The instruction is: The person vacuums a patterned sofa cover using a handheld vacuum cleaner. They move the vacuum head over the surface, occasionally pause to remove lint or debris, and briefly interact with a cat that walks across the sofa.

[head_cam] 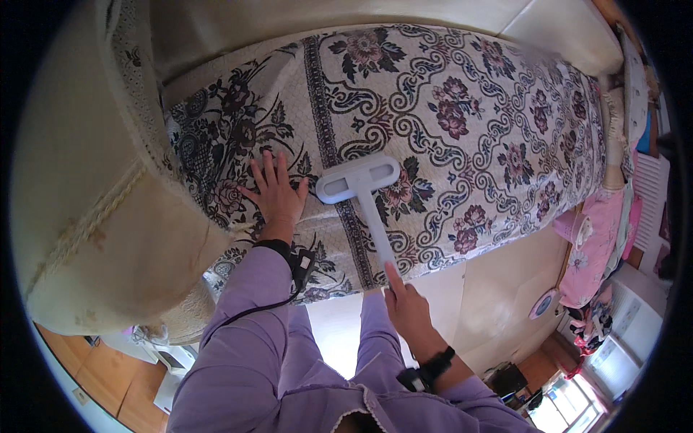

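A floral woven cover point(449, 157) with a dark patterned band spreads over the long sofa seat before me. Flat on its left part rests my left hand point(279, 195), palm down with fingers spread and nothing held. My right hand point(406, 308) is closed around the handle of a white T-shaped lint brush point(373, 205), index finger stretched along the handle. The brush's wide head lies on the cover across the dark band, just right of my left hand. Its underside is hidden. The cloth shows some creases near my left hand.
A padded cream sofa arm point(124, 238) rises at left, and the backrest point(346, 16) runs along the far side. At right are a pink floral cloth point(576, 270), a pink basket point(573, 228) and a white radiator point(649, 200). Black cabled straps sit on both wrists.
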`<state>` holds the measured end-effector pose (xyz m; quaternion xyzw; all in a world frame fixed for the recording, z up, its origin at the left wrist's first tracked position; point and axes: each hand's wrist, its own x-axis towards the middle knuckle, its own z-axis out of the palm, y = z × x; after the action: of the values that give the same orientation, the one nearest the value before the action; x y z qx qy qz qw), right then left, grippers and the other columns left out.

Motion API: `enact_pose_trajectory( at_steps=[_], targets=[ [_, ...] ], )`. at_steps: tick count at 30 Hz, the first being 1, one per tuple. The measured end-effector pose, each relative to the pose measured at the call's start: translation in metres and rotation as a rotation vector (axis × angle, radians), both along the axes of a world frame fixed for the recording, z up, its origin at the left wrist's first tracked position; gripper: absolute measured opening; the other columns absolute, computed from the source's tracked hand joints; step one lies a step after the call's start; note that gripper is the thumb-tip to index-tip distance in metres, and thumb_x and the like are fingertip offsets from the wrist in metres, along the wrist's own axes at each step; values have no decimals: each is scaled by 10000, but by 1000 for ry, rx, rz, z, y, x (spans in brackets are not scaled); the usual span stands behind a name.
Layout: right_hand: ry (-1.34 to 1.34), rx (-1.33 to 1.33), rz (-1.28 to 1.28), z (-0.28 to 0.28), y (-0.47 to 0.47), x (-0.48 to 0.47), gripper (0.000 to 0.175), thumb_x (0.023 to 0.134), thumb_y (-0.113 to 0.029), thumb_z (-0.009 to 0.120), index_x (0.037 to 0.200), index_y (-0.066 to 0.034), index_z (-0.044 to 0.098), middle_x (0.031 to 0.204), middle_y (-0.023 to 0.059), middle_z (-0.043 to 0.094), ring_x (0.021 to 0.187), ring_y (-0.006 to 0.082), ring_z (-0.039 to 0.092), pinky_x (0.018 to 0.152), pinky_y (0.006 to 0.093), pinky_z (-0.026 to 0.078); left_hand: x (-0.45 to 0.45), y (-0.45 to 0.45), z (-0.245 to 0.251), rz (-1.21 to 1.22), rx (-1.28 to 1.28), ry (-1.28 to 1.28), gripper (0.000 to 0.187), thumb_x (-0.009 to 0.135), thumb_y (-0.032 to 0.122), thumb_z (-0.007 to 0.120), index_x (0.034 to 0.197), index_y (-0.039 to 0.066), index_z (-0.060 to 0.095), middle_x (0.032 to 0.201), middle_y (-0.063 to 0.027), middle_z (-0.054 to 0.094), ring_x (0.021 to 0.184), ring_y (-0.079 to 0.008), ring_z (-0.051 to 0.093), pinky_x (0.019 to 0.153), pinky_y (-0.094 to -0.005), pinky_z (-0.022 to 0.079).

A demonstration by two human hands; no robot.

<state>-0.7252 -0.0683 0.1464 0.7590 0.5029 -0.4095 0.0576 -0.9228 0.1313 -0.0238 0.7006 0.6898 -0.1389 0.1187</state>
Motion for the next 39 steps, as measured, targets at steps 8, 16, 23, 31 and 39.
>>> enact_pose_trajectory(
  at_steps=[8, 16, 23, 31, 39],
  targets=[
    [22, 204, 22, -60, 153, 23, 557, 885, -177, 528, 1403, -295, 361, 757, 199, 595, 665, 398, 610, 617, 474, 488, -1, -1, -10, 12, -96, 19, 738, 900, 576, 397, 1487, 218, 130, 1556, -57, -22, 1415, -359, -48, 1006, -735, 18],
    [-133, 106, 251, -27, 178, 100, 567, 877, -192, 548, 1394, -343, 368, 691, 171, 556, 600, 369, 591, 560, 452, 487, -10, -8, -23, 6, -11, -134, 800, 850, 557, 487, 1482, 234, 119, 1555, -79, -25, 1410, -375, -74, 989, -735, -49],
    [22, 248, 169, -55, 223, 103, 559, 875, -227, 567, 1395, -229, 365, 764, 185, 610, 689, 359, 624, 604, 451, 489, -15, -16, -44, -28, 148, -172, 822, 816, 548, 531, 1471, 235, 145, 1549, -87, 22, 1410, -382, -51, 983, -738, -49],
    [-194, 166, 319, -20, 170, 121, 542, 838, -205, 616, 1330, -145, 396, 884, 151, 587, 718, 373, 609, 633, 453, 499, 0, 35, 1, 68, 282, -334, 464, 829, 390, 574, 1248, 200, 510, 1413, -43, 361, 1373, -305, 207, 1027, -703, 69],
    [-99, 374, 510, -73, 301, 83, 476, 913, -271, 529, 1372, -300, 405, 747, 161, 545, 630, 344, 604, 565, 440, 496, -8, 171, -44, 133, 422, 29, 433, 971, 400, 364, 1402, 354, 349, 1520, 28, 223, 1404, -261, 142, 1039, -679, 57]
  ],
)
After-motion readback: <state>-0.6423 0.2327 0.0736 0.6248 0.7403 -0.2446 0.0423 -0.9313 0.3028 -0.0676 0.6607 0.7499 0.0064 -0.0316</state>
